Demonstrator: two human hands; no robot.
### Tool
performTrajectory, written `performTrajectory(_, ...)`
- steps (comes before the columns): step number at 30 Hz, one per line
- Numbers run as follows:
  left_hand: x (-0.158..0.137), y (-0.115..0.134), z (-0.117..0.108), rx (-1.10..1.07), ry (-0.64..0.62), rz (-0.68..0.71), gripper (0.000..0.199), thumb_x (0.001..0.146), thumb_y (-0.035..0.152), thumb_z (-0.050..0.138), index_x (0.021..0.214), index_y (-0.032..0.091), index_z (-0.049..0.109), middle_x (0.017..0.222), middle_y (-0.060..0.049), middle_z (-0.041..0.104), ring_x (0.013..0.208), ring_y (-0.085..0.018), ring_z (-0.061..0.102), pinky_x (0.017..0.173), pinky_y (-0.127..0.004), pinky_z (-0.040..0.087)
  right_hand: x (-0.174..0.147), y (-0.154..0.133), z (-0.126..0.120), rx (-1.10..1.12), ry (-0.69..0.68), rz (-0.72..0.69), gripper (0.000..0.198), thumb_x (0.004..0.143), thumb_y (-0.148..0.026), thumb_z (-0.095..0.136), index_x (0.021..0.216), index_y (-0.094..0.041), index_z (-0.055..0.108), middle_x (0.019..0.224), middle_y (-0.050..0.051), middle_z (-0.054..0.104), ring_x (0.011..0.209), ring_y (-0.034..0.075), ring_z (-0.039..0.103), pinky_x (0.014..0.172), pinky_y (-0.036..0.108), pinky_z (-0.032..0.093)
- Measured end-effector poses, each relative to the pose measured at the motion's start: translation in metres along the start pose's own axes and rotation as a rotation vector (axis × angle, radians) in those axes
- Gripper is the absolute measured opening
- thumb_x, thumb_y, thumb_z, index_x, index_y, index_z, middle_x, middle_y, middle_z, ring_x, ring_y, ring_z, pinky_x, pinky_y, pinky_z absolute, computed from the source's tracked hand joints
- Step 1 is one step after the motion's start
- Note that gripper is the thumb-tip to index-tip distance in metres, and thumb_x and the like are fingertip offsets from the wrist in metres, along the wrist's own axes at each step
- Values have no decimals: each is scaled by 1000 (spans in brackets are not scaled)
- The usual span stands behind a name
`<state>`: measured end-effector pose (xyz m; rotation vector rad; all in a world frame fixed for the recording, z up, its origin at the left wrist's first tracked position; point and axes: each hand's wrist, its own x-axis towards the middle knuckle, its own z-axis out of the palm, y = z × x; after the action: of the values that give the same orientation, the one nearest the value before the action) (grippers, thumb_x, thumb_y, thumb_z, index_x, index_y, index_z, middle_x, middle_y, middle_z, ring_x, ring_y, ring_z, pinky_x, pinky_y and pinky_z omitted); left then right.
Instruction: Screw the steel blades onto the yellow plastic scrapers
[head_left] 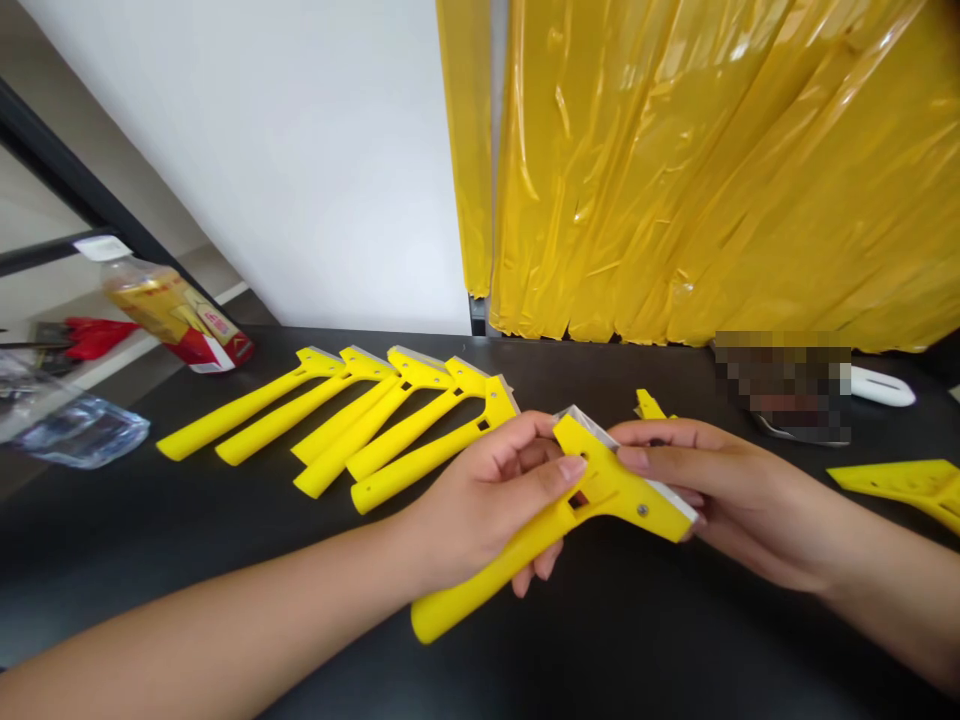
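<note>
A yellow scraper [480, 585] with a long handle and a wide head is held over the dark table. Wrapped round its neck is my left hand [510, 490], thumb pressed on the face of the head. My right hand [720, 480] pinches the metal blade strip [667, 490] along the head's far edge, its other fingers behind. One screw shows at the head's right end; the left hole has no visible screw. Several similar yellow scrapers [405, 400] lie in a row to the left, heads pointing away. Part of another yellow piece [651, 405] peeks out behind my right hand.
A drink bottle [176, 310] stands at the left beside a clear plastic container [82, 425]. Another yellow scraper part [900, 482] lies at the right edge. Behind it are a blurred-out object [784, 390] and a white item [881, 386]. Yellow plastic sheeting [675, 180] hangs at the back.
</note>
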<state>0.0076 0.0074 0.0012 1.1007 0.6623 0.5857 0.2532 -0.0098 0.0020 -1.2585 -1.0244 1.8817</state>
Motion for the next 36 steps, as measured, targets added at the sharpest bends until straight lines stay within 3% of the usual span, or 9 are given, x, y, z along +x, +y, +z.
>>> performTrajectory(5,1,-1,1,-35,36,8,26,105,47,69,103,23,58,62,4,64,47,-12,63,39,-16,50,1,-3,2,11,3,-21,46,83,-56,91,113,-22,83,80,1,59,65,9,41,53,22,31)
performTrajectory(8,2,1,-3,-77,92,-21,27,106,49,66,103,23,59,59,1,68,42,-12,59,39,-16,47,4,-6,1,43,-9,-139,34,91,-50,83,108,-21,83,88,3,60,73,12,46,57,23,40)
performTrajectory(10,3,2,-6,-103,143,-18,29,104,52,67,103,24,58,59,-1,70,41,-13,59,40,-18,47,6,-10,-1,14,51,-269,31,96,-49,78,108,-21,83,99,6,67,86,16,55,68,26,50)
performTrajectory(13,5,3,-9,-134,225,27,32,103,53,69,98,24,55,60,-1,70,43,-15,60,42,-20,48,5,-14,-6,-268,263,-469,38,100,-58,70,117,-26,82,111,7,72,102,23,62,85,32,54)
performTrajectory(16,7,2,-10,-131,293,79,32,102,52,70,97,24,56,62,0,70,48,-15,61,44,-21,50,0,-16,-7,-730,458,-647,38,106,-60,60,115,-28,79,101,5,74,92,23,65,81,35,53)
performTrajectory(18,8,2,-10,-120,304,90,32,102,53,70,97,24,57,63,0,69,48,-15,61,44,-22,50,-2,-14,-6,-954,460,-781,31,109,-52,58,106,-27,76,93,4,73,84,22,66,77,35,52)
performTrajectory(21,8,2,-10,-125,294,93,33,101,52,71,96,24,56,63,0,68,48,-16,62,43,-22,49,-3,-10,-5,-1117,390,-947,17,109,-37,59,101,-27,70,88,2,73,78,19,68,72,33,50)
performTrajectory(27,8,0,-11,-142,258,62,32,102,52,70,95,25,53,61,0,69,47,-16,60,43,-22,49,0,-7,-8,-1123,482,-992,11,109,-34,61,102,-28,67,87,2,73,74,20,69,69,34,48)
performTrajectory(36,9,1,-10,-163,250,45,34,100,53,72,95,25,54,59,0,69,48,-16,61,44,-22,51,6,-1,-8,-1152,455,-1047,7,109,-31,61,105,-27,66,89,2,75,77,18,71,70,31,50)
